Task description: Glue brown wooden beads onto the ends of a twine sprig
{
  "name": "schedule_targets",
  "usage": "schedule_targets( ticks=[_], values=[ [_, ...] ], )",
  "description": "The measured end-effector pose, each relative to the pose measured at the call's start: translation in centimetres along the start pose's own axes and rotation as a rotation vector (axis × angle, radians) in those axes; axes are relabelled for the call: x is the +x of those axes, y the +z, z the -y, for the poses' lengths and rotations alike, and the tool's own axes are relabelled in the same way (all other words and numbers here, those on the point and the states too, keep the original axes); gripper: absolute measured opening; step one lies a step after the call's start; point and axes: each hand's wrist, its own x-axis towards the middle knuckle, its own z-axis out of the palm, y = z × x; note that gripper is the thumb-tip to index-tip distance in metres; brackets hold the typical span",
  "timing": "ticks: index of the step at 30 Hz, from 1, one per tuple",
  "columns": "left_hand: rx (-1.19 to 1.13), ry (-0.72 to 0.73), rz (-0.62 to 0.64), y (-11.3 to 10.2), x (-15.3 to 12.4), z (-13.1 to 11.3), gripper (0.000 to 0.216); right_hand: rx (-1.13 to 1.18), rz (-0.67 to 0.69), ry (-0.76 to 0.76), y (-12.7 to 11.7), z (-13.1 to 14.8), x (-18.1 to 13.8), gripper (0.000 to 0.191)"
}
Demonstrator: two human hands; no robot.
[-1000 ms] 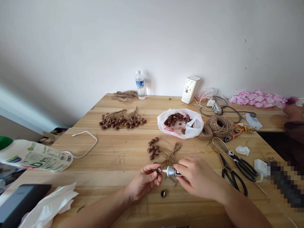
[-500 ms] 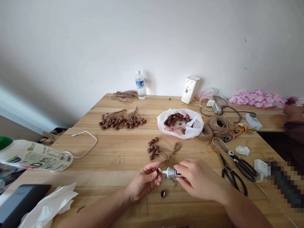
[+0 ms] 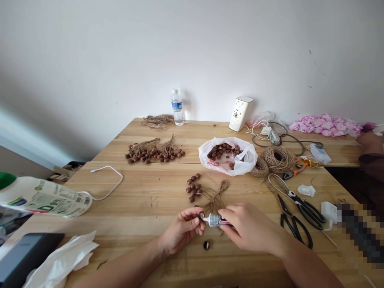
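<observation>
Between thumb and fingers, my left hand [image 3: 184,229] pinches a half nutshell [image 3: 201,215], its hollow side facing right. My right hand [image 3: 249,226] is wrapped round a glue tube [image 3: 216,219], whose white nozzle points left into the shell's rim. Just below them, another half shell [image 3: 206,245] lies on the wooden table [image 3: 141,240], pale inside. Behind my hands, a braided twine bundle [image 3: 216,197] with a loop at its top spreads its strands toward a cluster of brown nuts [image 3: 193,188]. The lower strands are partly hidden by my right hand.
A plastic bag [image 3: 207,150] of shells stands behind, beside twine balls [image 3: 277,158]. Scissors [image 3: 295,226] and pliers [image 3: 295,170] lie right. Finished-looking nut bunches [image 3: 156,152] and a water bottle [image 3: 177,108] are farther back. A large bottle [image 3: 45,196] lies left. Another person's arm shows far right.
The glue tube has shifted slightly left and down with my right hand, its nozzle now closer into the shell. My left hand has barely moved, turning the shell slightly.
</observation>
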Motion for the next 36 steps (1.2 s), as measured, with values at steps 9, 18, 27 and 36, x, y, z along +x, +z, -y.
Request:
schedule_targets(
  ticks=[9, 18, 27, 36],
  values=[
    [0.036, 0.011, -0.05, 0.2, 0.1, -0.1, 0.023, -0.002, 0.006, 0.004, -0.3, 0.2, 0.0, 0.012],
    [0.096, 0.072, -0.056, 0.2, 0.0, 0.1, 0.022, 0.093, 0.078, 0.075, -0.2, -0.4, 0.2, 0.021],
    [0.126, 0.109, -0.092, 0.1, 0.0, 0.2, 0.021, 0.224, 0.196, 0.19, 0.7, -1.4, 0.3, 0.032],
    [0.127, 0.114, -0.079, -0.1, 0.0, 0.3, 0.021, 0.334, 0.274, 0.212, 0.3, -1.5, 0.5, 0.033]
  ],
)
